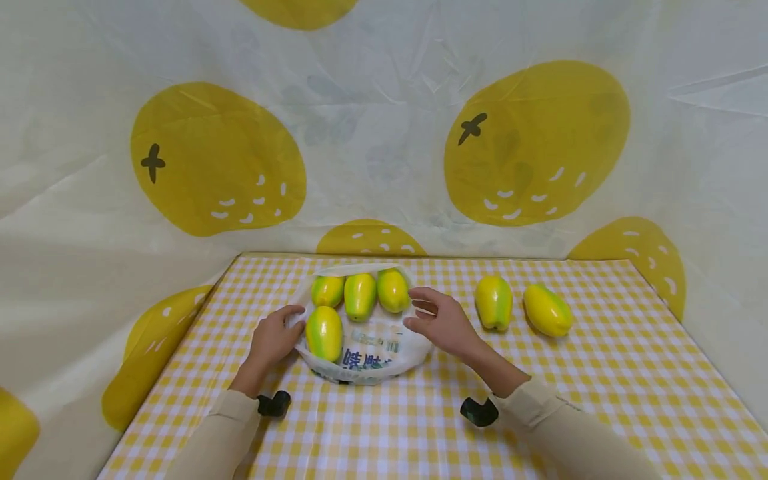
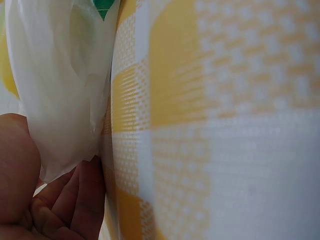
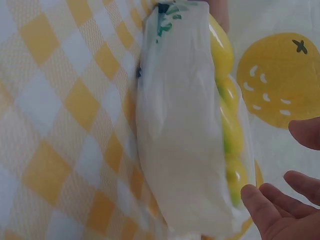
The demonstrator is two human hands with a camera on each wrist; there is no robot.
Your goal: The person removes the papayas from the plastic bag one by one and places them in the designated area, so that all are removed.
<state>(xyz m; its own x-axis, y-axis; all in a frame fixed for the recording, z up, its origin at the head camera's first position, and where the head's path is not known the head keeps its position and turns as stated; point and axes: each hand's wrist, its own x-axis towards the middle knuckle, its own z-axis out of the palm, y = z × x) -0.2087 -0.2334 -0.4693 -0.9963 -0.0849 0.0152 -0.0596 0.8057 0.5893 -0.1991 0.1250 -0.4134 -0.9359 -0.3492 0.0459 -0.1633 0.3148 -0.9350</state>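
Observation:
A white plastic bag (image 1: 384, 367) with its mouth spread wide lies on the checkered table, printed with dark characters inside. Several glossy yellow-green fruits, papaya-like in shape, sit in it, one fruit (image 1: 325, 333) at the near left. My left hand (image 1: 273, 339) holds the bag's left side between thumb and fingers; the left wrist view shows the white plastic (image 2: 60, 95) between them. At the bag's right rim my right hand (image 1: 443, 321) hovers with relaxed, parted fingers, close to a fruit (image 1: 393, 291) at the back right and holding nothing.
Right of the bag, two more such fruits lie on the table: one fruit (image 1: 494, 303) stands nearly lengthwise, the other fruit (image 1: 548, 311) slants. A yellow-and-white checkered cloth (image 1: 384, 440) covers the table. Behind it hangs a white curtain (image 1: 372, 147) with large yellow fruit prints.

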